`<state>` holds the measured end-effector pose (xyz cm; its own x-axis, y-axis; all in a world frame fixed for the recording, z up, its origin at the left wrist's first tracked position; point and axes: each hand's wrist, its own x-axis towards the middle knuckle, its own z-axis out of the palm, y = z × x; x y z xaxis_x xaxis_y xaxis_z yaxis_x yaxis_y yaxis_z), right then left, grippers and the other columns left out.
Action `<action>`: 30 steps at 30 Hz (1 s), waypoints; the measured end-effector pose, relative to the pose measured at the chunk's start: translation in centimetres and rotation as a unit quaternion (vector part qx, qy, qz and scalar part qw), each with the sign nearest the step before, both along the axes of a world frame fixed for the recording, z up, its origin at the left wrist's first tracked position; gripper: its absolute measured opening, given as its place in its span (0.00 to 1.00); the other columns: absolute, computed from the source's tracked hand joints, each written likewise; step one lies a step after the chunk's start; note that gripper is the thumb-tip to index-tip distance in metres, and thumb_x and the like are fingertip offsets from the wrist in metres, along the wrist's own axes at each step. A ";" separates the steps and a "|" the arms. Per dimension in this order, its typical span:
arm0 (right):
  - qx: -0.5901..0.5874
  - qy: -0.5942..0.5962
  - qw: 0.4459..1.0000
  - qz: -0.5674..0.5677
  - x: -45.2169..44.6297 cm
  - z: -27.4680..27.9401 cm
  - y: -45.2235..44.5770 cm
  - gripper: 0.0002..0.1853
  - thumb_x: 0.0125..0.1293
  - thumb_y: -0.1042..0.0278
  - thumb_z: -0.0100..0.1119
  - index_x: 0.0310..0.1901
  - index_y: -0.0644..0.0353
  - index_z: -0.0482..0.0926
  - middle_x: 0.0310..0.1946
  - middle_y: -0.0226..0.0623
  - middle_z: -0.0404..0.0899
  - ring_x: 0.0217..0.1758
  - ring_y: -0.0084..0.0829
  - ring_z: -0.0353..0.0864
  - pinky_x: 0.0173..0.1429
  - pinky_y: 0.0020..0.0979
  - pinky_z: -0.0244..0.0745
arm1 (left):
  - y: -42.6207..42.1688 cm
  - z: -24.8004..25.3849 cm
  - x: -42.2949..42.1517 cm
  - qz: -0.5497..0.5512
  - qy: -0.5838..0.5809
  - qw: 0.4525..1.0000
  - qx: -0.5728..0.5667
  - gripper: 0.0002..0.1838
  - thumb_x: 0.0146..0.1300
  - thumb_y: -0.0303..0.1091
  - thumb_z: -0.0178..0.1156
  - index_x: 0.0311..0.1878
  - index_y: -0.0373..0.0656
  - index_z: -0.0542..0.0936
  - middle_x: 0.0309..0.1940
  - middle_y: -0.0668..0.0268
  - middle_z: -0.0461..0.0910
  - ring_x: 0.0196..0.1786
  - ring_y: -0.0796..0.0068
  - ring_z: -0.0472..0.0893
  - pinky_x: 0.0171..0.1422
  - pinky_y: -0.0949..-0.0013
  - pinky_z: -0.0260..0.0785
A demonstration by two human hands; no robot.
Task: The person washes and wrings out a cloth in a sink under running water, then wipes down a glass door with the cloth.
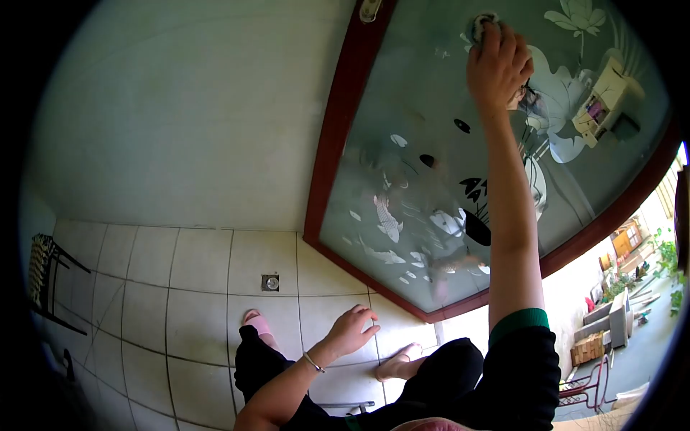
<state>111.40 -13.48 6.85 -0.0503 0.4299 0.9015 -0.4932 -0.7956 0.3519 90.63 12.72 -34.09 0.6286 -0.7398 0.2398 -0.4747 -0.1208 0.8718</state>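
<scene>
My right hand (497, 68) is raised high against a frosted glass door panel (402, 79) etched with fish, leaves and lotus flowers. Its fingers press a crumpled grey-white cloth (483, 27) to the glass near the top; most of the cloth is hidden beneath them. Low over the floor tiles hangs my left hand (350, 330), a bracelet (314, 362) on its wrist. Its fingers are loosely curved and apart, with nothing held. The door's red-brown frame (334, 136) borders the glass.
A pale wall (187, 108) rises on the left above a tiled floor (198, 316) with a metal drain (270, 282). A woven-seat stool (54, 280) stands at far left. Beyond the door, at right, are plants (668, 262), stacked wood (588, 348) and a red metal rack (589, 386).
</scene>
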 end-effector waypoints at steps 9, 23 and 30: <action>-0.094 0.102 0.986 0.093 8.0 -4.1 4.4 0.17 0.56 0.65 0.57 0.50 0.45 0.76 0.52 0.27 0.74 0.61 0.32 0.69 0.59 0.45 0.63 | -0.5 1.1 -0.2 -0.017 0.020 0.999 0.018 0.12 0.59 0.35 0.63 0.43 0.40 0.77 0.44 0.56 0.77 0.47 0.55 0.78 0.53 0.62 0.71; -0.227 0.481 0.845 0.051 10.0 -23.0 7.8 0.16 0.59 0.61 0.56 0.50 0.46 0.78 0.56 0.28 0.72 0.64 0.33 0.66 0.66 0.45 0.62 | 0.4 1.0 0.6 0.012 -0.004 1.000 -0.002 0.12 0.59 0.34 0.64 0.42 0.39 0.78 0.42 0.57 0.78 0.45 0.56 0.79 0.50 0.61 0.72; -0.110 0.205 0.971 0.061 9.2 -5.1 6.1 0.10 0.53 0.61 0.61 0.38 0.48 0.79 0.44 0.30 0.75 0.50 0.33 0.74 0.51 0.40 0.67 | 0.3 0.9 -0.1 -0.001 -0.008 1.000 -0.008 0.12 0.59 0.36 0.64 0.42 0.40 0.78 0.41 0.57 0.78 0.41 0.58 0.80 0.47 0.61 0.73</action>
